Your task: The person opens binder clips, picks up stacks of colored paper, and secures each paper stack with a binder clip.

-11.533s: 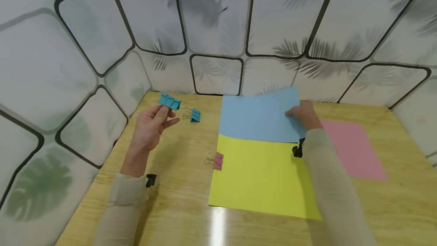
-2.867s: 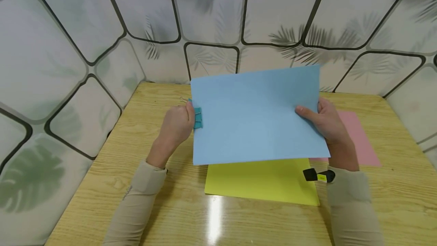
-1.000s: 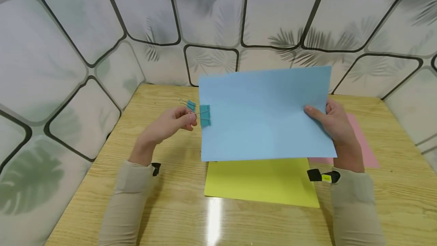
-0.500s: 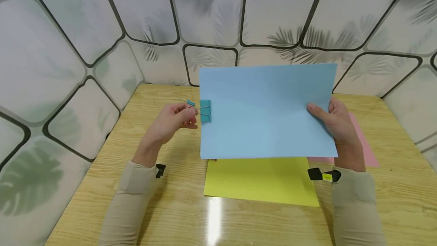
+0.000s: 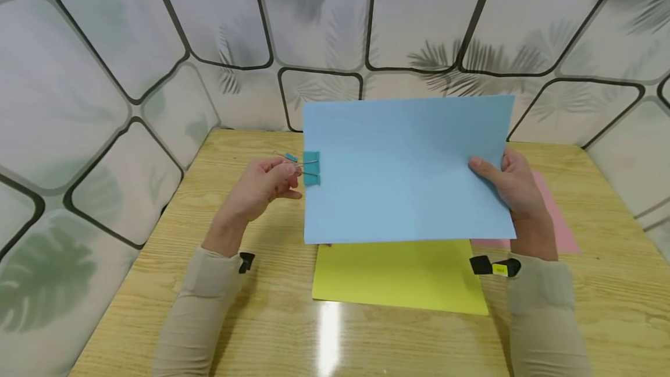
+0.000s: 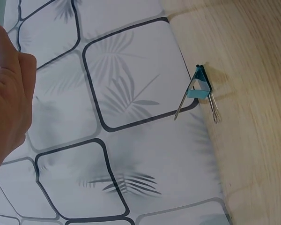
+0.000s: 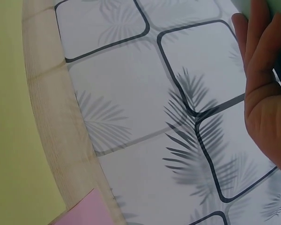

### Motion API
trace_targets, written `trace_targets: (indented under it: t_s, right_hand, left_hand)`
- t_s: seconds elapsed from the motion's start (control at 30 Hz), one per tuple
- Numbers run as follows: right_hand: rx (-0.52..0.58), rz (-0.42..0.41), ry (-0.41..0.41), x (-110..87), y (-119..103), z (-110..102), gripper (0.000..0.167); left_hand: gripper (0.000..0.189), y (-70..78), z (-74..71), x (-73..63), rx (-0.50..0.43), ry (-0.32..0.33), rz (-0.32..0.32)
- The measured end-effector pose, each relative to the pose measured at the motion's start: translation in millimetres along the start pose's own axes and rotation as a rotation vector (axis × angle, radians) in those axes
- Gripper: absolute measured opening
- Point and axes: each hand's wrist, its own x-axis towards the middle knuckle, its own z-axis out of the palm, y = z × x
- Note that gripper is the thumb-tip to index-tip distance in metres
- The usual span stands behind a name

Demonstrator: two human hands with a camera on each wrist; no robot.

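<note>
Raised over the table, a blue sheet of paper (image 5: 398, 173) is gripped at its right edge by my right hand (image 5: 515, 194), thumb across the front. A teal binder clip (image 5: 311, 176) sits on the sheet's left edge. My left hand (image 5: 253, 191) pinches that clip's wire handles between thumb and fingers. Behind the left hand a second teal binder clip (image 5: 291, 157) rests on the table; the left wrist view shows this spare clip (image 6: 199, 89) standing with its handles spread. Below the blue sheet lies a yellow sheet (image 5: 400, 281), its far part hidden.
A pink sheet (image 5: 557, 220) lies on the wooden table (image 5: 251, 319) behind the right wrist. Just a sliver of a pink clip peeks out below the blue sheet's lower left corner. Patterned wall covering (image 5: 324, 28) bounds the table's back and left side.
Earlier the blue sheet lay over the yellow one and my left hand held the clip in the air. Since then the sheet was lifted and the clip put on its left edge. Lately both hands barely move.
</note>
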Motion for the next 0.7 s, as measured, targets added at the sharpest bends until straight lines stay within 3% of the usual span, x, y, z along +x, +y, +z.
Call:
trace_targets:
  t_s: [0.3, 0.7]
  right_hand:
    - [0.021, 0.024, 0.009, 1.0, 1.6, 2.4, 0.024]
    - [0.148, 0.041, -0.187, 0.0, 0.7, -5.9, 0.036]
  left_hand:
    - [0.024, -2.5, 5.5, 4.3, -0.015, 0.085, -0.039]
    - [0.026, -1.7, 4.7, 5.3, 0.007, 0.140, -0.083]
